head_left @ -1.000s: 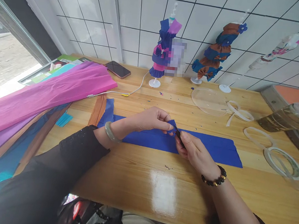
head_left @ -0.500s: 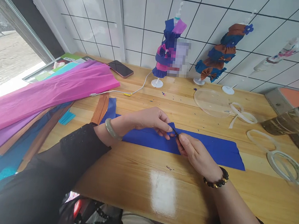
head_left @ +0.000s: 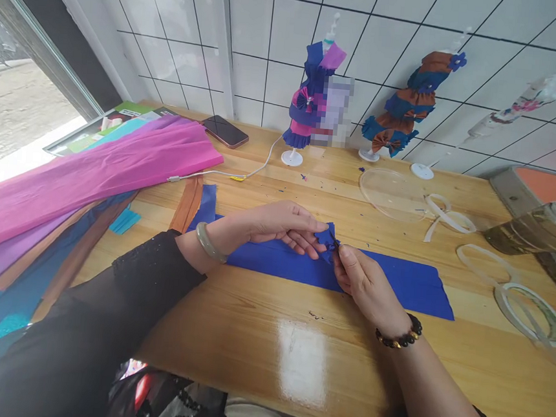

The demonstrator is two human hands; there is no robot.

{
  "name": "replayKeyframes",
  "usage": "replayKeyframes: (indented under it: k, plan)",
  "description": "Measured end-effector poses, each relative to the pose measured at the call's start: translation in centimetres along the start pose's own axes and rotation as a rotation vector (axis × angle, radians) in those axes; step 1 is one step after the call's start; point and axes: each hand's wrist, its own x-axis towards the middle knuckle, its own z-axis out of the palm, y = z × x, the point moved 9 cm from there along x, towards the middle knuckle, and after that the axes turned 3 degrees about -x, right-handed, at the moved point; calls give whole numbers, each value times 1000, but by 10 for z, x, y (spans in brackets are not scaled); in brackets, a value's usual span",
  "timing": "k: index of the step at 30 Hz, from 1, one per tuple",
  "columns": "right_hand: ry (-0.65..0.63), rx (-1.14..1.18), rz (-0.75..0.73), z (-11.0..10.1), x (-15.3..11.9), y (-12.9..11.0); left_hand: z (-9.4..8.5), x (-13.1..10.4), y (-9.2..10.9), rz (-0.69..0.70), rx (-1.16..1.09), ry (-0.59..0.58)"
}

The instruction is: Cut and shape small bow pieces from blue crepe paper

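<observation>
Above a long dark blue strip [head_left: 401, 281] lying across the table, my left hand [head_left: 286, 227] pinches a small piece of blue paper [head_left: 325, 236] between thumb and fingers. My right hand [head_left: 366, 282] is closed around a small dark tool [head_left: 334, 239], whose tip meets the blue piece. The tool looks like small scissors, though my fingers hide most of it. Both hands are close together over the middle of the strip, and part of the strip is covered by them.
Pink paper [head_left: 156, 152] and other coloured sheets lie at the left, near a phone [head_left: 225, 131]. Decorated stands [head_left: 309, 101] line the tiled wall. A clear disc [head_left: 391, 194], tape roll [head_left: 531, 313] and brown bottle [head_left: 524, 230] are at the right.
The small blue piece has been turned and shows more of its face. My left fingers have spread a little, and the dark tool is now more upright against the piece.
</observation>
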Motion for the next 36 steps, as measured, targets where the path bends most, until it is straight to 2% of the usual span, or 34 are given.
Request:
replayKeyframes:
  k: [9, 15, 28, 36]
  plan:
    - [19, 22, 8, -1, 1, 5, -5, 9, -2, 129, 69, 135]
    - [-17, 65, 37, 3, 1, 8, -9, 8, 4, 179, 184, 204]
    - [-74, 163, 88, 11, 0, 5, -4, 8, 9, 205, 330, 217]
    - [-66, 152, 85, 11, 0, 4, 5, 6, 12, 227, 376, 179]
